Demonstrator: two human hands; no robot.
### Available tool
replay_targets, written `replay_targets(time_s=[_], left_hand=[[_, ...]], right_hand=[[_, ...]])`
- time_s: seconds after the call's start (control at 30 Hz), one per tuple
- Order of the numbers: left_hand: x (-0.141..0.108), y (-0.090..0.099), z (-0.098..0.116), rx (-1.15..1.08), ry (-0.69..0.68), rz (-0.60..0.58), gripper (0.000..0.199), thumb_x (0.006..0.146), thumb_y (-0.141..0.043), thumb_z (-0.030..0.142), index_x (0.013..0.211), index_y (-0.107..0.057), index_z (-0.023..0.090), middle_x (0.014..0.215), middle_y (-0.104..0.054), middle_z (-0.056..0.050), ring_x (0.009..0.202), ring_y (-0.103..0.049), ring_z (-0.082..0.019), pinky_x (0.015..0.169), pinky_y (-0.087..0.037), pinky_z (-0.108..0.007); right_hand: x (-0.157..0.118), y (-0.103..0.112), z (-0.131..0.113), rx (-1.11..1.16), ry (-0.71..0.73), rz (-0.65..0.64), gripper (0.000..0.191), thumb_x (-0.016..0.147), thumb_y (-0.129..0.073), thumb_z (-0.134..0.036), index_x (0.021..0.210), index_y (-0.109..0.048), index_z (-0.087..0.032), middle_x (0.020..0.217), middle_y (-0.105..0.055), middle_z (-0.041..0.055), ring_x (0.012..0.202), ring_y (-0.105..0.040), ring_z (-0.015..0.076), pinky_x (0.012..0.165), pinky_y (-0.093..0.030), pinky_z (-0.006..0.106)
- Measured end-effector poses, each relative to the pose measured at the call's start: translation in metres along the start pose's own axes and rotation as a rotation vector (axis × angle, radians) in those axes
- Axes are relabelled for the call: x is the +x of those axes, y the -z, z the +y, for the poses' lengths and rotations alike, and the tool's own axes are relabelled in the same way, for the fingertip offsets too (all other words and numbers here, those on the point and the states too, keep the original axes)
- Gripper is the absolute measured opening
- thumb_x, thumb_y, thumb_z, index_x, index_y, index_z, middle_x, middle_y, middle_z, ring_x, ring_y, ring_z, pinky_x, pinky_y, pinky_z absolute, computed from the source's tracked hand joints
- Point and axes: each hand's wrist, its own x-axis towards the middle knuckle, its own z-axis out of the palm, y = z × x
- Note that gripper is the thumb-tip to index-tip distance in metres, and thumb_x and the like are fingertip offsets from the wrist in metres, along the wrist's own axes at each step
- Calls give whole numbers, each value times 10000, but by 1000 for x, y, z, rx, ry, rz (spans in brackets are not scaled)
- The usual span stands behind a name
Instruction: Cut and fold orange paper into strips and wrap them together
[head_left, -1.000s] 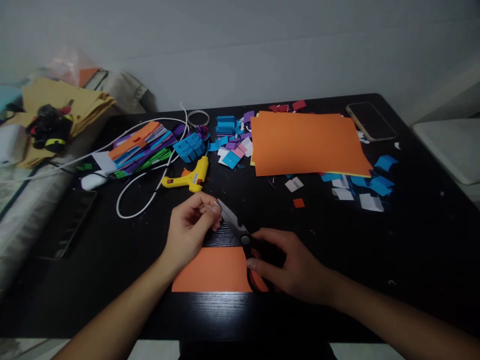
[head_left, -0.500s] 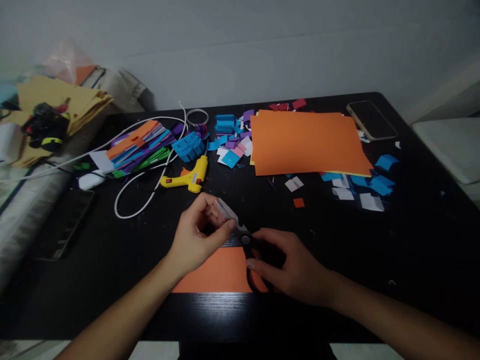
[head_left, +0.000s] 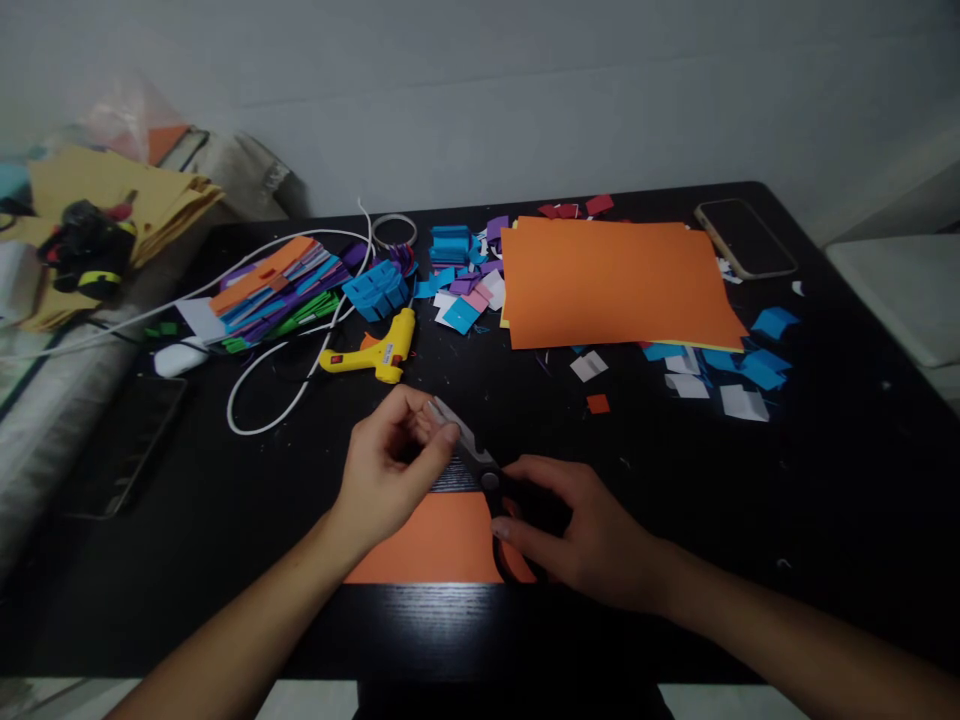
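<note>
A pair of scissors with black handles is held in both my hands above the table's front part. My right hand grips the handles. Near the tips, the blades lie between the thumb and fingers of my left hand. The blades look closed together and point up and to the left. Under the scissors and my hands lies an orange sheet of paper, partly covered by them. My left fingertips are partly hidden behind the thumb and blades.
A yellow glue gun lies beyond my left hand, near a looped white cable and bundled paper strips. Stacked orange sheets lie at the back, with cut paper pieces around them. Phones rest at the right back and left.
My left thumb has slid slightly left along the blades toward the tips. My right hand and the scissors stay nearly where they were.
</note>
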Motion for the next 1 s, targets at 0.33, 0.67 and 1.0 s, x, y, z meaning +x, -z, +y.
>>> replay_targets(time_s=[0.33, 0.67, 1.0], left_hand=[[-5, 4, -3, 5, 6, 51, 172, 932, -715, 295, 821, -632, 194, 693, -627, 1, 601, -537, -128, 580, -439, -265], [-4, -1, -3, -6, -40, -59, 184, 890, -754, 226, 916, -573, 205, 791, -633, 0, 669, -555, -126, 636, -478, -259], [-4, -3, 2, -118, 58, -36, 223, 874, -743, 254, 791, -542, 206, 719, -603, 9, 607, -516, -120, 567, -437, -250]], right_hand=[[-1, 1, -1, 6, 1, -18, 118, 870, -735, -263, 952, -706, -182, 850, -657, 9, 772, -609, 161, 699, -476, 292], [-2, 0, 0, 3, 12, 6, 102, 870, -739, -249, 926, -698, -174, 830, -646, -3, 757, -597, 144, 694, -465, 275], [-1, 1, -1, 3, 27, 2, 94, 868, -746, -260, 888, -682, -195, 820, -645, -5, 750, -603, 151, 696, -476, 290]])
